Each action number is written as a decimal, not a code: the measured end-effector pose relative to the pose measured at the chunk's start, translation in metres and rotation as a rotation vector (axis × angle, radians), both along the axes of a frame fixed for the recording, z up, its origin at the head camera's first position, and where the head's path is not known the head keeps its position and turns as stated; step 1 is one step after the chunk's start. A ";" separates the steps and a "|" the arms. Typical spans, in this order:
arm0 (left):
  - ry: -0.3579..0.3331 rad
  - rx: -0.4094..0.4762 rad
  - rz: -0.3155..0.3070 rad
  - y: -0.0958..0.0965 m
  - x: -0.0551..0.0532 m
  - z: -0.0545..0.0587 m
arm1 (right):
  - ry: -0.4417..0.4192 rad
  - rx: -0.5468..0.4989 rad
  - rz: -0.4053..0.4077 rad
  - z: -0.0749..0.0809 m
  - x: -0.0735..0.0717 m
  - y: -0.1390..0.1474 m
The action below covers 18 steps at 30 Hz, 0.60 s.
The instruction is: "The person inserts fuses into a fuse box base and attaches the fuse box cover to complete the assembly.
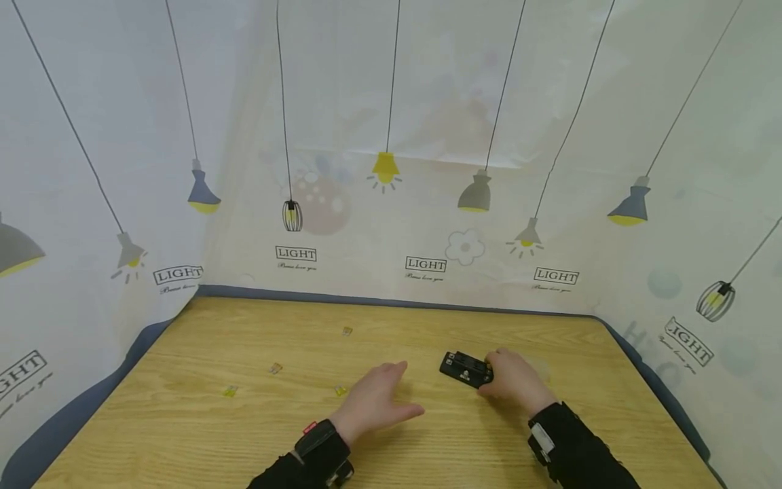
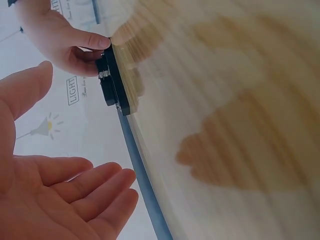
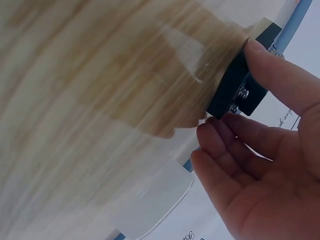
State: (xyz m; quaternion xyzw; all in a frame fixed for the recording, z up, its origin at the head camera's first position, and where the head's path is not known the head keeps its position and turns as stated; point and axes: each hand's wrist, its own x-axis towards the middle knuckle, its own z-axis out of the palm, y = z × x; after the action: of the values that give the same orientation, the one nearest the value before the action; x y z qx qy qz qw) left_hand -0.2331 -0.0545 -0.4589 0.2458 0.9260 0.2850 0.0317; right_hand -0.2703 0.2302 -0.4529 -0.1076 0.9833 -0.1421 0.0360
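In the head view my right hand [image 1: 516,380] pinches the right end of a flat black block [image 1: 462,367] with small metal screw terminals. The right wrist view has the thumb on one edge of the black block [image 3: 232,85] and curled fingers against another. From the left wrist view, the block [image 2: 114,82] lies at the table surface, its screws on the upper side. My left hand [image 1: 373,402] hovers to the left of it, thumb spread and fingers extended, holding nothing. Close to that hand lies a tiny yellow clear piece [image 1: 340,391].
More tiny pieces lie on the left of the wooden table [image 1: 183,435]: a yellow-green one [image 1: 230,391], a brownish one [image 1: 276,368] and another [image 1: 347,331]. A clear plastic piece [image 3: 157,202] rests beyond the right hand. Lamp-printed sheeting [image 1: 366,285] encloses the table.
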 end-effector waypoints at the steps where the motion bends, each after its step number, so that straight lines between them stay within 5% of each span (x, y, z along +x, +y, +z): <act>1: -0.001 0.002 -0.002 0.001 0.000 0.000 | 0.002 -0.002 0.003 -0.001 -0.001 0.000; 18: 0.009 -0.026 0.003 0.019 -0.007 -0.002 | -0.012 -0.070 0.010 -0.003 -0.006 0.004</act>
State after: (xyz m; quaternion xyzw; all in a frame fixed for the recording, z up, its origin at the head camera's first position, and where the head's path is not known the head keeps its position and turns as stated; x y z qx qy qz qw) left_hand -0.2398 -0.0351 -0.4604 0.2453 0.9300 0.2720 0.0302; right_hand -0.2764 0.2338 -0.4555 -0.1128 0.9770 -0.1769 0.0388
